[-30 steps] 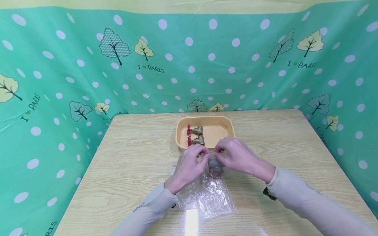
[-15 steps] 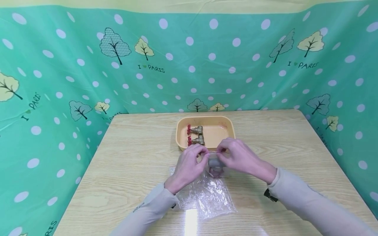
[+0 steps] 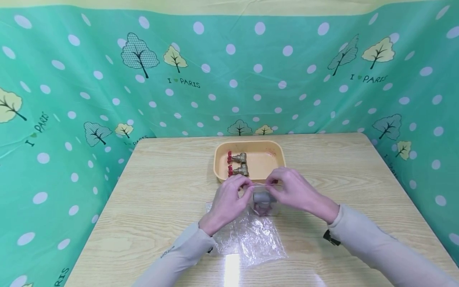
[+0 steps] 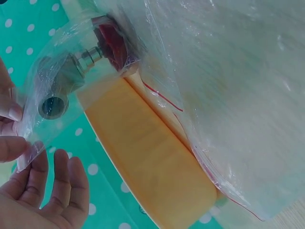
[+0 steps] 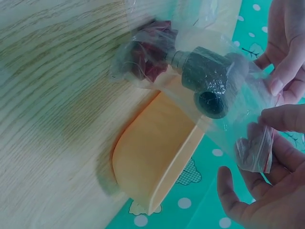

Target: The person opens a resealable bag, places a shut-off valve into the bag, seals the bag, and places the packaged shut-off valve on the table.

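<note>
A clear zip bag (image 5: 257, 152) with a red line along its mouth hangs between my hands. Inside it lies a valve (image 4: 62, 81) with a grey metal body and a dark red handwheel (image 5: 152, 50), handwheel lowest in the head view. My left hand (image 3: 229, 200) pinches the bag's top edge at its left part between thumb and forefinger. Farther right on the same edge, my right hand (image 3: 295, 192) pinches with thumb and fingertips. Between the two pinches a short stretch of the edge shows.
Behind the hands stands a peach plastic tub (image 3: 276, 149) holding two brass valves (image 3: 239, 170) with red handwheels. Flat clear bags (image 3: 256, 239) lie on the wooden table (image 3: 143, 207) under the left forearm. A green dotted curtain (image 3: 229, 79) surrounds the table.
My right hand has slid a little to the right along the bag's edge, widening the gap between the hands. The left hand stays nearly in place.
</note>
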`<state>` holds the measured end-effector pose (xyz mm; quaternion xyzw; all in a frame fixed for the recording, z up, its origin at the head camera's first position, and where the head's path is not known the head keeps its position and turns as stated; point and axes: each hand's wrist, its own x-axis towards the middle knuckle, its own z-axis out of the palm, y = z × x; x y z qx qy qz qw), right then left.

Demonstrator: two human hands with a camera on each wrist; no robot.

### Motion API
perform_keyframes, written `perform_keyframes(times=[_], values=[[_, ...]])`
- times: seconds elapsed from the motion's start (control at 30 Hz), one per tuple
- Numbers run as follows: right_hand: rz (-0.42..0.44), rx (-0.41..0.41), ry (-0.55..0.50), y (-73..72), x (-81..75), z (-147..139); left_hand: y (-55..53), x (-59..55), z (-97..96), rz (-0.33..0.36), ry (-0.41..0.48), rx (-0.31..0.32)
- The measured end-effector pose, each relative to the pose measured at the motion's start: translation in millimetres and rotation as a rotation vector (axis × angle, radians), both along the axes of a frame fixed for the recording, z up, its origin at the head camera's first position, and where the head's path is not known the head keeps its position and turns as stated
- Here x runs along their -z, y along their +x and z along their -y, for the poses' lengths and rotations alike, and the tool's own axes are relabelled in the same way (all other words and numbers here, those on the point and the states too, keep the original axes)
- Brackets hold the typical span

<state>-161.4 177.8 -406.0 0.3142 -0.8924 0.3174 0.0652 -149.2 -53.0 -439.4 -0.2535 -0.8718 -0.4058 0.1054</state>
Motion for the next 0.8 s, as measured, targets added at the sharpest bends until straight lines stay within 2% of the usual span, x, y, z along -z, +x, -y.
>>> perform_keyframes(times=[0.2,0.4,0.5,0.8], values=[[-0.018,0.014,0.003,1.1,-0.5,1.2,-0.4,0.0,0.6,-0.001,0.005,0.000],[0.078,0.057,0.003,2.9,-3.3,-3.8,-0.8,-0.2,1.1,-0.014,0.002,-0.001],[0.097,0.057,0.010,2.7,-4.1,-6.0,-0.6,-0.5,1.1,-0.015,-0.006,-0.004],[0.037,0.023,0.000,1.1,-1.2,-4.7,-0.2,-1.0,1.8,-0.001,-0.021,-0.006]])
